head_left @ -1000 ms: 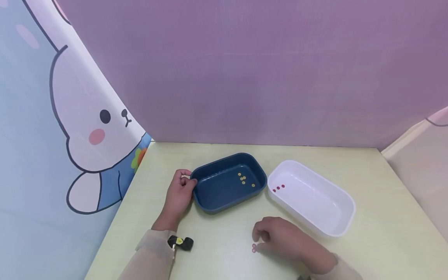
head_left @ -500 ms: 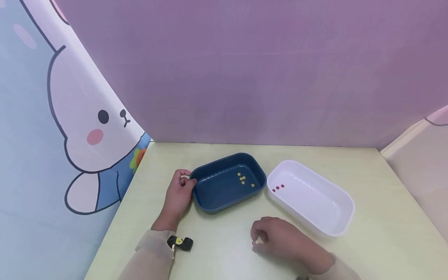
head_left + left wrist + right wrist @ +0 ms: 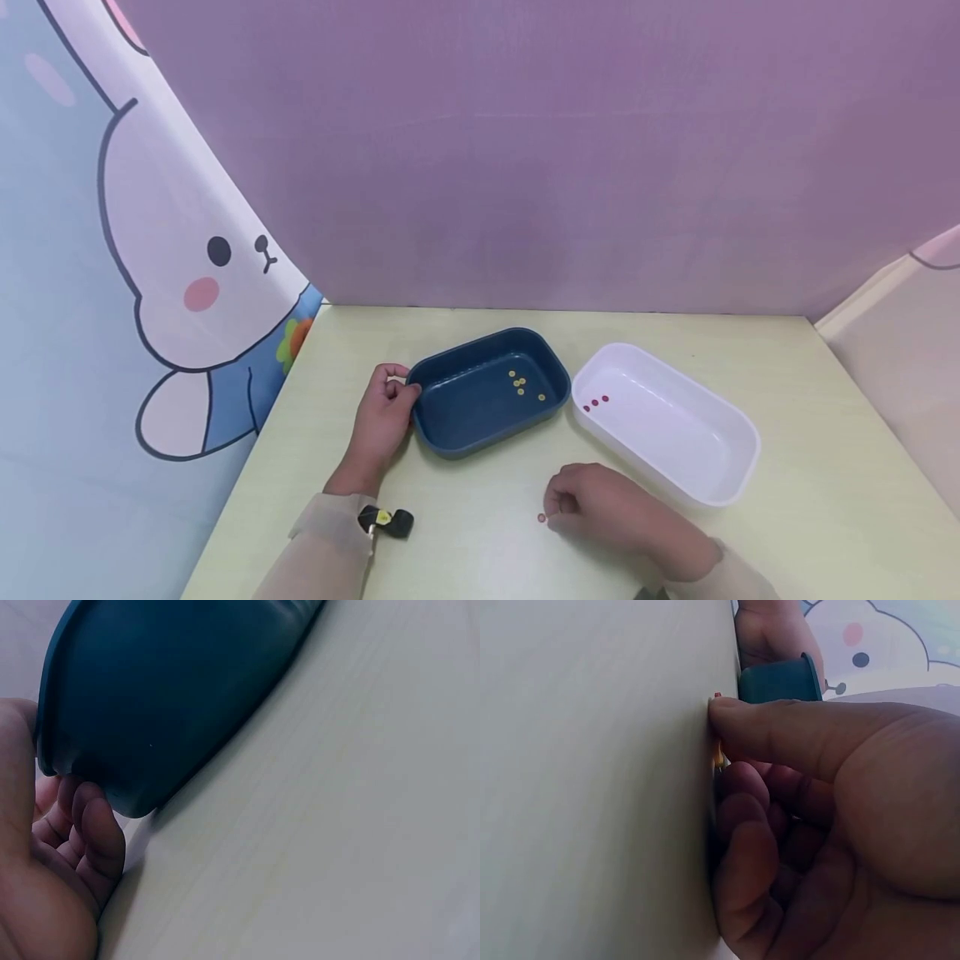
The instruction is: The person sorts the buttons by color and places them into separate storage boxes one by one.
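My left hand (image 3: 382, 417) grips the left end of a dark blue tray (image 3: 480, 437), thumb over the rim and fingers outside. In the left wrist view, curled fingers (image 3: 97, 825) lie against the tray's outer wall (image 3: 157, 712). My right hand (image 3: 603, 508) is low over the table, its fingers curled. A small red disc (image 3: 542, 517) lies right at its fingertips. In the right wrist view, a bit of red (image 3: 718, 694) shows beyond the thumb tip, and an orange-yellow speck (image 3: 720, 756) sits between thumb and fingers. Whether anything is pinched is hidden.
Several small yellow discs (image 3: 521, 392) lie in the blue tray. A white tray (image 3: 675, 479) stands to its right, with three red discs (image 3: 595, 402) at its left end. A purple panel (image 3: 525, 167) rises behind the pale table (image 3: 450, 533).
Two red discs lay by the right fingertips a second ago; a single one shows there now, slightly farther from me. The right fingers have shifted slightly. The left hand and both trays stay put.
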The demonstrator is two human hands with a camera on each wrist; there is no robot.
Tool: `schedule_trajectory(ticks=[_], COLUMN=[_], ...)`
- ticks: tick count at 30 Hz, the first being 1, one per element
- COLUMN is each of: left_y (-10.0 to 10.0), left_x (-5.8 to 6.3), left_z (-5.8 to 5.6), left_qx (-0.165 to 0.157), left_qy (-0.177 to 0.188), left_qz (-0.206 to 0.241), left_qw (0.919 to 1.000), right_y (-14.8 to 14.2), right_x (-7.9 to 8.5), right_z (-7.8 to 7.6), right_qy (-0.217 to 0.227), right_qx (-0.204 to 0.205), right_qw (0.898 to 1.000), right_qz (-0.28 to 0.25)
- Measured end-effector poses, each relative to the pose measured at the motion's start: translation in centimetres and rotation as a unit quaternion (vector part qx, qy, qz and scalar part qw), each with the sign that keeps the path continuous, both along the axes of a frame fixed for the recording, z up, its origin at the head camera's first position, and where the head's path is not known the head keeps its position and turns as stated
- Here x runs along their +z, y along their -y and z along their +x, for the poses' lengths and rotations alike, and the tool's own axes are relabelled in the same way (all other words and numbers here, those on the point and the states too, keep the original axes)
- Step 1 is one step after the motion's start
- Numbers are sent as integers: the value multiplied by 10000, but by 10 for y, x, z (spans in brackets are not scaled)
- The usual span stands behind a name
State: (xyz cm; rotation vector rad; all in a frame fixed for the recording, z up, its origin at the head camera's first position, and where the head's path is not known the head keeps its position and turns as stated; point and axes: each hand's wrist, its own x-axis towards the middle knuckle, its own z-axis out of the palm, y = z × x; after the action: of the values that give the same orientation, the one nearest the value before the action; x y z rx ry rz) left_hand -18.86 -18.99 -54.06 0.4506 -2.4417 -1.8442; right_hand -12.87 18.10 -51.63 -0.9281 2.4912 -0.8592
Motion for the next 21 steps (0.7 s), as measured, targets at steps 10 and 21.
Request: schedule_trajectory(ticks=[10,21], left_y=[-1,-3], left_x=[-1,0], left_z=[-1,-1], left_qx=[15,5], left_qy=[31,-22], left_qz=[-9,20], left_qw=[10000,10000], right_y=[-3,-7], right_x=[2,2], right_z=[1,-4], right_qy=[-296,-184], right_qx=[250,328], right_qw=[9990,9993], right_qz=[227,16])
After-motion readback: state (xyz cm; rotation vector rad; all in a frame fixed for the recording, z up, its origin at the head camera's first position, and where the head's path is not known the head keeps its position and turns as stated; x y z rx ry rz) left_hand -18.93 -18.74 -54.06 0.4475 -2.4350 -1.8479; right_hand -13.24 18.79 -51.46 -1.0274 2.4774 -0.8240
